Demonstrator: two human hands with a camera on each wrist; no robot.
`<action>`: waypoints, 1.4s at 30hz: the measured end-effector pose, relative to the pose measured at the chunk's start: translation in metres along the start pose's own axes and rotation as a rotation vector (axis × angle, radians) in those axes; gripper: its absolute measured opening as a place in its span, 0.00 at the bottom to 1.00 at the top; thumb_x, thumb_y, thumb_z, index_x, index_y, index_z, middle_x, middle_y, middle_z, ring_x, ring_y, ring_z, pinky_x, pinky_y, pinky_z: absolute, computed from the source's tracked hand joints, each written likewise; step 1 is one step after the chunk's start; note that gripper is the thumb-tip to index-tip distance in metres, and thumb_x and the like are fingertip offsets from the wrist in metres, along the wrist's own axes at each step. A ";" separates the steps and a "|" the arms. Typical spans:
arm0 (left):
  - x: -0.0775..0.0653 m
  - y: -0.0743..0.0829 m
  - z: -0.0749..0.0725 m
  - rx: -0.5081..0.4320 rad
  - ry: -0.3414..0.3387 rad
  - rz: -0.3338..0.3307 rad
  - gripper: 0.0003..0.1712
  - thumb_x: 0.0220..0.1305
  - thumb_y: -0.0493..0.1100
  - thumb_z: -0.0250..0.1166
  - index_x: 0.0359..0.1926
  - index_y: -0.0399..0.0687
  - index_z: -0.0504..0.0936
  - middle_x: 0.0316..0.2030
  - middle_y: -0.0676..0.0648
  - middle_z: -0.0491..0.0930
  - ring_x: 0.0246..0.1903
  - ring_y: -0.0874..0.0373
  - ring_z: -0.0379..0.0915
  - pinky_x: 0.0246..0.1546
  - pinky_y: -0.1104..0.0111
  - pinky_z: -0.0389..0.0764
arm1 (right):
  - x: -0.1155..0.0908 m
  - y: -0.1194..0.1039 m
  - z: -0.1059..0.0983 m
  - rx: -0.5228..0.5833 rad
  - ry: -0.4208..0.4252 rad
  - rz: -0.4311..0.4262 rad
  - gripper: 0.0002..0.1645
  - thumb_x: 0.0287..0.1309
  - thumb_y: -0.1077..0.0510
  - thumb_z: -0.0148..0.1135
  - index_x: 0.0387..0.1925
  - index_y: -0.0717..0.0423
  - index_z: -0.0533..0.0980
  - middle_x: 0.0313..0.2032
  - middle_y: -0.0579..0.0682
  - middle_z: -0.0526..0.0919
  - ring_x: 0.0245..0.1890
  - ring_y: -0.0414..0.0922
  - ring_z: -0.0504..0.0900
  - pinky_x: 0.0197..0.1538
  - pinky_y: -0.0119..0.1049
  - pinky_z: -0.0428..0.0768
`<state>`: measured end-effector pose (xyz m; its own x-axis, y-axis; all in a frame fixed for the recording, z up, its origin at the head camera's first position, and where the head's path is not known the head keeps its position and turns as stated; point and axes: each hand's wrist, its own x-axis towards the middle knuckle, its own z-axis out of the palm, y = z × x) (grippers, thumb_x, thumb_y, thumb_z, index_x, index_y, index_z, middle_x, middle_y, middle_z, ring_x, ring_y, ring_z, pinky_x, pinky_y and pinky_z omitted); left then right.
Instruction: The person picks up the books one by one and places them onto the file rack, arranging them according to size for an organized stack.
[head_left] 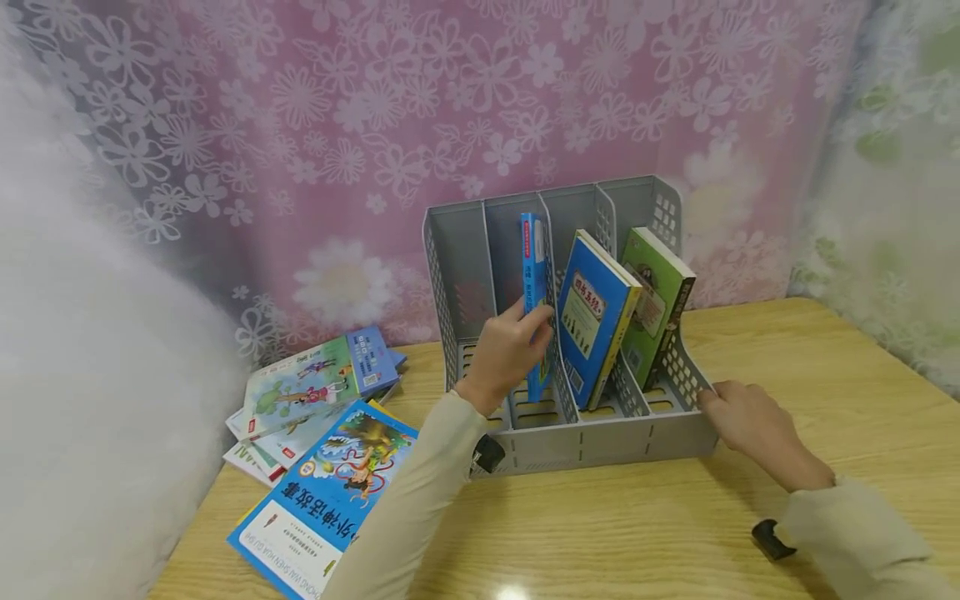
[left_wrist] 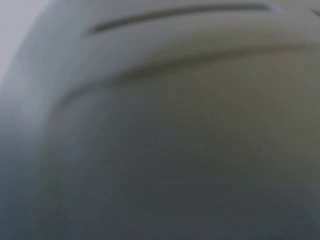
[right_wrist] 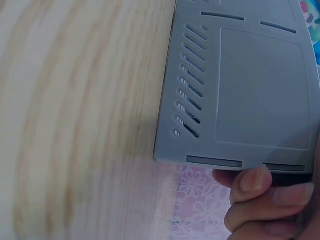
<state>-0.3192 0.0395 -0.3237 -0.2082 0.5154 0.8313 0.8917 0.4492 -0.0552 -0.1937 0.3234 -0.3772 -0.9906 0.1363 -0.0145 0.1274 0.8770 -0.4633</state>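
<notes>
My left hand (head_left: 512, 354) grips a thin blue book (head_left: 533, 267) by its spine side, upright in the second compartment from the left of a grey desktop file rack (head_left: 615, 446). At the rack's right front corner, my right hand (head_left: 765, 429) holds the edge; in the right wrist view its curled fingers (right_wrist: 255, 182) sit at the rack's rim. A thicker blue book (head_left: 596, 325) leans in the third compartment, and a green book (head_left: 652, 300) leans in the fourth. Only a blurred grey surface (left_wrist: 165, 150) fills the left wrist view.
Left of the rack, several books lie in a loose pile, a blue storybook (head_left: 322, 500) in front and a pale green picture-covered book (head_left: 307, 387) behind. The wooden table (head_left: 615, 533) runs back to a pink flowered curtain (head_left: 375, 108). White fabric (head_left: 97, 333) hangs at left.
</notes>
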 end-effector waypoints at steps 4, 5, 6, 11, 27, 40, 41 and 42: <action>-0.003 0.009 0.013 -0.024 -0.179 -0.086 0.21 0.67 0.34 0.56 0.61 0.38 0.70 0.38 0.39 0.82 0.08 0.65 0.61 0.12 0.78 0.62 | -0.001 0.001 0.002 -0.007 0.003 0.004 0.28 0.70 0.49 0.30 0.21 0.55 0.69 0.18 0.51 0.69 0.18 0.46 0.67 0.19 0.38 0.64; -0.004 0.011 0.014 -0.042 -0.234 -0.133 0.25 0.68 0.34 0.56 0.65 0.39 0.65 0.38 0.39 0.82 0.08 0.65 0.61 0.12 0.78 0.61 | -0.001 0.001 0.002 -0.009 0.007 0.003 0.27 0.70 0.49 0.30 0.21 0.55 0.69 0.18 0.51 0.69 0.18 0.46 0.67 0.19 0.38 0.64; -0.005 0.012 0.016 -0.065 -0.284 -0.185 0.28 0.69 0.34 0.55 0.68 0.41 0.61 0.37 0.39 0.82 0.08 0.64 0.62 0.12 0.78 0.61 | -0.002 0.001 0.003 -0.010 0.008 0.003 0.27 0.70 0.49 0.30 0.21 0.55 0.69 0.18 0.51 0.69 0.18 0.46 0.67 0.19 0.38 0.64; -0.005 0.013 0.021 -0.061 -0.450 -0.347 0.35 0.64 0.26 0.56 0.70 0.46 0.58 0.48 0.38 0.81 0.30 0.55 0.84 0.21 0.77 0.73 | -0.002 0.000 0.003 -0.016 0.005 -0.002 0.28 0.70 0.49 0.30 0.21 0.55 0.69 0.19 0.51 0.71 0.18 0.46 0.68 0.19 0.38 0.65; -0.004 0.026 0.031 0.018 -0.541 -0.426 0.31 0.65 0.28 0.56 0.67 0.48 0.66 0.74 0.32 0.41 0.44 0.47 0.78 0.25 0.70 0.73 | 0.000 0.004 0.003 -0.005 0.002 0.006 0.29 0.70 0.49 0.29 0.25 0.58 0.72 0.19 0.51 0.73 0.18 0.46 0.70 0.18 0.39 0.67; -0.007 0.028 0.027 -0.051 -0.429 -0.483 0.26 0.66 0.36 0.57 0.65 0.52 0.72 0.74 0.33 0.34 0.57 0.42 0.69 0.26 0.72 0.71 | 0.000 -0.002 0.003 0.000 0.013 -0.006 0.28 0.70 0.49 0.29 0.21 0.55 0.69 0.18 0.50 0.73 0.18 0.46 0.70 0.18 0.39 0.66; -0.007 0.027 0.025 -0.059 -0.416 -0.480 0.26 0.66 0.36 0.56 0.64 0.51 0.72 0.74 0.33 0.33 0.56 0.42 0.69 0.26 0.72 0.70 | 0.000 -0.002 0.003 0.001 0.011 -0.005 0.28 0.70 0.49 0.29 0.21 0.55 0.69 0.18 0.50 0.73 0.18 0.46 0.70 0.18 0.39 0.66; -0.007 0.028 0.024 -0.073 -0.405 -0.480 0.25 0.66 0.35 0.56 0.64 0.51 0.72 0.74 0.33 0.33 0.54 0.43 0.70 0.25 0.72 0.69 | 0.000 -0.002 0.003 0.001 0.007 -0.003 0.28 0.70 0.49 0.29 0.21 0.55 0.69 0.18 0.50 0.73 0.18 0.46 0.70 0.18 0.39 0.66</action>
<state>-0.3026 0.0655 -0.3440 -0.7148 0.5107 0.4777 0.6833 0.6555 0.3216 -0.1939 0.3203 -0.3784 -0.9906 0.1365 -0.0070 0.1242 0.8768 -0.4646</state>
